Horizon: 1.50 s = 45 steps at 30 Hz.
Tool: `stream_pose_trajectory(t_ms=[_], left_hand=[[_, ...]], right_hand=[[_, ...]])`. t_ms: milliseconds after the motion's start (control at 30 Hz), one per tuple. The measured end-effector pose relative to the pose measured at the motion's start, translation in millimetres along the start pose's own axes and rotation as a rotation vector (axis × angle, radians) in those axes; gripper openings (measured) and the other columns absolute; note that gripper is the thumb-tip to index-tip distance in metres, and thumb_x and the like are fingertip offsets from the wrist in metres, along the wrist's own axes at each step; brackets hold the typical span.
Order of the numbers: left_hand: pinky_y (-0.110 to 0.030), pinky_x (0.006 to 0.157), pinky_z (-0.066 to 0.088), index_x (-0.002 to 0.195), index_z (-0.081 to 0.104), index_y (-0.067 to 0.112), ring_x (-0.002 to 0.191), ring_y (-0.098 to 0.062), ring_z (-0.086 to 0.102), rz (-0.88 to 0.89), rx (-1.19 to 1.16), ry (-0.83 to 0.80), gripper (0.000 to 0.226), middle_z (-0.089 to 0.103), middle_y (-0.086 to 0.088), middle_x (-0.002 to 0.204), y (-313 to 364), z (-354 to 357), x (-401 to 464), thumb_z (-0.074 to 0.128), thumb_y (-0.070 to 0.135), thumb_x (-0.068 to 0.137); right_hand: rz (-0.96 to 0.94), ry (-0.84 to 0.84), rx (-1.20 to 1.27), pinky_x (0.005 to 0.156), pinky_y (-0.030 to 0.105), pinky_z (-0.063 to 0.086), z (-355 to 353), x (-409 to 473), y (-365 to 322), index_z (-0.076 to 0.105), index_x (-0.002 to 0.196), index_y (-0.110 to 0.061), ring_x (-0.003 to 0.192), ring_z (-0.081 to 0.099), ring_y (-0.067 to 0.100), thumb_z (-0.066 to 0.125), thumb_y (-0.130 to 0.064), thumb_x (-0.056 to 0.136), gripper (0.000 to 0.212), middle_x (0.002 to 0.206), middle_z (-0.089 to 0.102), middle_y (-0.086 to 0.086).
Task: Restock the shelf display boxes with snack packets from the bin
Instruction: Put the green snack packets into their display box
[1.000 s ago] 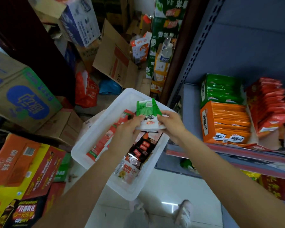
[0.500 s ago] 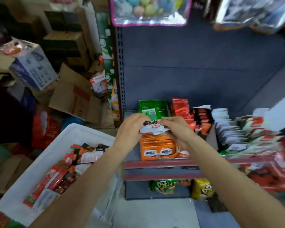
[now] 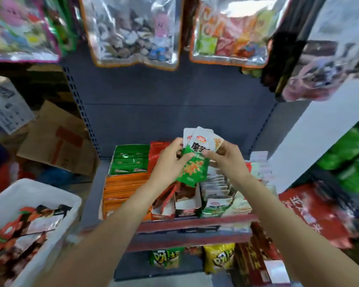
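Green-and-white snack packets [image 3: 195,156] fanned at frame centre, above the display boxes [image 3: 131,164] | pinched by left hand [image 3: 170,160] and right hand [image 3: 226,160] | not yet slotted | white bin [image 3: 56,195] lower left holding many more | restock likely far from finished

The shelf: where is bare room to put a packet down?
Bare shelf shows only left of the orange box, beside the upright. From the green box rightward, boxes sit packed together. Both hands hold packets above them.
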<state>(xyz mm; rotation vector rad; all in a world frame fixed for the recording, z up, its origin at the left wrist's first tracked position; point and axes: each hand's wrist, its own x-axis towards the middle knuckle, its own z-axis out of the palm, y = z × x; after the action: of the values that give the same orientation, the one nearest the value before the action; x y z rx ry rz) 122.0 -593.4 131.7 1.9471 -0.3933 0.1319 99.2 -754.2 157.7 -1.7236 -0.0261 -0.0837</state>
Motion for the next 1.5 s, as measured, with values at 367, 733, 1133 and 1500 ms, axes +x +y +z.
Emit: stream_pose_trajectory(t_ms=[367,733,1133,1500], left_hand=[[-0.030,0.093,0.047,0.122,0.045,0.016,0.107,-0.013,0.059,-0.115,0.070,-0.196,0.043,0.063,0.001,0.116,12.4,63.5,22.5,0.066,0.010,0.085],[-0.040,0.120,0.001,0.150,-0.010,0.014,0.145,-0.019,-0.013,-0.163,0.820,-0.739,0.130,-0.014,-0.002,0.158,-32.6,73.4,0.8,0.063,0.076,0.062],[-0.032,0.109,0.023,0.147,0.023,0.019,0.129,-0.018,0.028,0.051,0.836,-0.597,0.098,0.032,-0.001,0.142,-33.5,71.6,2.3,0.069,0.059,0.070],[-0.030,0.108,0.021,0.146,0.028,0.023,0.130,-0.014,0.027,0.058,0.782,-0.612,0.089,0.035,0.003,0.142,-38.0,64.9,3.3,0.068,0.057,0.074]], right_hand=[[0.014,0.108,0.055,0.060,0.021,0.054,-53.9,18.7,16.3,0.059,0.102,-0.012,0.079,0.066,0.016,0.068,0.006,0.078,0.031,0.096,0.069,0.006],[0.039,0.156,0.131,0.058,0.016,0.050,-76.5,48.5,37.6,0.056,0.109,-0.006,0.073,0.066,0.003,0.067,0.004,0.080,0.032,0.095,0.068,0.006],[0.085,-0.015,0.069,0.070,0.025,0.055,-74.7,63.4,56.2,0.057,0.107,-0.004,0.078,0.067,0.010,0.067,0.010,0.077,0.035,0.094,0.067,0.006],[0.094,-0.224,-0.708,0.072,0.025,0.036,-64.6,87.2,57.3,0.063,0.109,-0.009,0.099,0.060,0.025,0.058,-0.020,0.091,0.022,0.103,0.066,0.010]])
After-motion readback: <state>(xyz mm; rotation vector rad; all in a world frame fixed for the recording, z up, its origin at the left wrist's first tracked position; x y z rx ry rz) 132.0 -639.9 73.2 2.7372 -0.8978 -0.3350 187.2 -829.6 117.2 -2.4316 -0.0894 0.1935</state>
